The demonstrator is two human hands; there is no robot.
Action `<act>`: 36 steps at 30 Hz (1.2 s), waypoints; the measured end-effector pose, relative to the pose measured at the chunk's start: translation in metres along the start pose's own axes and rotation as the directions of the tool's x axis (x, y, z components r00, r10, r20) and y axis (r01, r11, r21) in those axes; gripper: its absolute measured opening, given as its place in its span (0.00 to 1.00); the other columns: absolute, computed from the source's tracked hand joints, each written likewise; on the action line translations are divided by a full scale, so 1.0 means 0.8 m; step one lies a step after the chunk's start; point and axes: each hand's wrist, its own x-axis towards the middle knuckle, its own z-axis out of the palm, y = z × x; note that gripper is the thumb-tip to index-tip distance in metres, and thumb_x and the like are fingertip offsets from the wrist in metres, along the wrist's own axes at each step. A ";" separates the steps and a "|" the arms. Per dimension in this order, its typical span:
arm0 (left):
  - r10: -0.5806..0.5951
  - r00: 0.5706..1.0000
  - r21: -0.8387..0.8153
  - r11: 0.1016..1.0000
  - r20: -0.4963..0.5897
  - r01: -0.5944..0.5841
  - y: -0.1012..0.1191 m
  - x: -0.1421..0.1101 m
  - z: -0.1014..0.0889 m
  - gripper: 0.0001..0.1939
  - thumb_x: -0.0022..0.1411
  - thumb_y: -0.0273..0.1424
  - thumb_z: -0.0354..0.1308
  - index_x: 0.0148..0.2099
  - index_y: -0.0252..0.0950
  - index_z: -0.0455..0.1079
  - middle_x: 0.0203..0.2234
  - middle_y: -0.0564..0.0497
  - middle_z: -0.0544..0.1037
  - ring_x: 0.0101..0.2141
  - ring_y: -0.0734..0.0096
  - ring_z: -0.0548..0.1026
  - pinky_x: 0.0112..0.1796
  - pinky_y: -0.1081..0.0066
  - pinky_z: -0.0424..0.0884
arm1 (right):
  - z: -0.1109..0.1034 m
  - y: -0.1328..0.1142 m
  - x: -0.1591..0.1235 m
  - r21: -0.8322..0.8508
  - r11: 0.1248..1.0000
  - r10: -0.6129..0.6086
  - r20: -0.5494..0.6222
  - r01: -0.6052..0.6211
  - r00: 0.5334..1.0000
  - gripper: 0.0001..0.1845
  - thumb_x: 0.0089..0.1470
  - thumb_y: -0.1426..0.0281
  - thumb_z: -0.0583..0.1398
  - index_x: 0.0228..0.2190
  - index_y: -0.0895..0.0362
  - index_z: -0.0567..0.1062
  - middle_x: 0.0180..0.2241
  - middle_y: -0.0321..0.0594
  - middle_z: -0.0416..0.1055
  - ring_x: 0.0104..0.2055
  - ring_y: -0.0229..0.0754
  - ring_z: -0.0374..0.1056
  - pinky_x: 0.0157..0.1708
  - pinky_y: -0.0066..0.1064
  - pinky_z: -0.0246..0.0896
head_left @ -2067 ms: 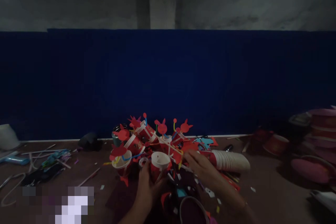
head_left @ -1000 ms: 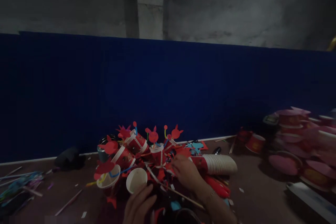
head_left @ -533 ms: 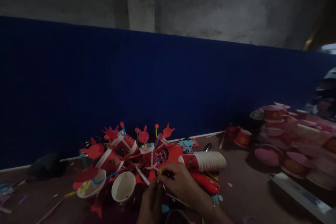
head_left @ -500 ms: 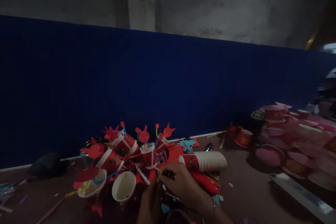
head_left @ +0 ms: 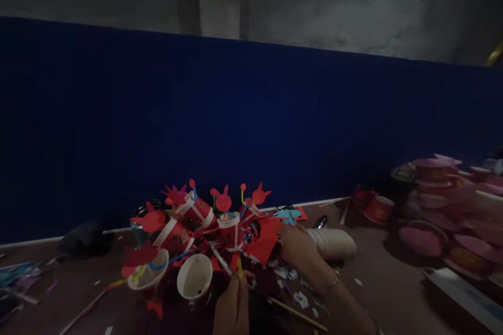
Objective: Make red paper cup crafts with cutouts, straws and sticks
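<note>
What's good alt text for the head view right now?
A person's left hand pinches a yellow strip beside an open paper cup, while the right hand is at red paper, its grip unclear. Decorated red cups cluster behind, before a blue partition.

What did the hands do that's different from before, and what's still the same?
The left hand let go of the plain cup, now to its left, and holds a yellow piece. The right hand moved right from there, to the red paper. The decorated cups stayed put.
</note>
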 end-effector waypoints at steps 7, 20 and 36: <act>0.022 1.000 -0.078 0.997 -0.023 -0.023 -0.007 0.000 0.008 0.26 0.59 0.51 0.41 0.40 0.37 0.71 0.22 0.50 0.73 0.26 0.66 0.70 0.34 0.72 0.64 | 0.023 -0.038 0.035 -0.009 0.988 -0.153 0.025 0.153 0.988 0.13 0.50 0.77 0.52 0.30 0.58 0.77 0.35 0.46 0.76 0.43 0.47 0.66 0.43 0.33 0.53; -0.009 0.997 -0.083 0.997 -0.074 0.003 -0.001 0.002 0.004 0.24 0.61 0.47 0.42 0.41 0.36 0.71 0.20 0.51 0.71 0.24 0.67 0.69 0.34 0.71 0.65 | 0.042 -0.038 0.055 -0.049 0.974 -0.219 0.023 0.220 0.976 0.15 0.46 0.78 0.54 0.35 0.65 0.76 0.42 0.55 0.70 0.47 0.54 0.61 0.43 0.39 0.51; -0.066 0.985 -0.263 0.965 -0.162 0.022 -0.009 0.007 0.012 0.24 0.59 0.47 0.46 0.46 0.35 0.70 0.44 0.41 0.75 0.45 0.59 0.70 0.49 0.65 0.62 | 0.023 -0.022 0.035 0.144 0.975 -0.156 -0.102 0.170 0.982 0.17 0.46 0.80 0.51 0.37 0.56 0.71 0.39 0.43 0.71 0.45 0.46 0.61 0.44 0.35 0.47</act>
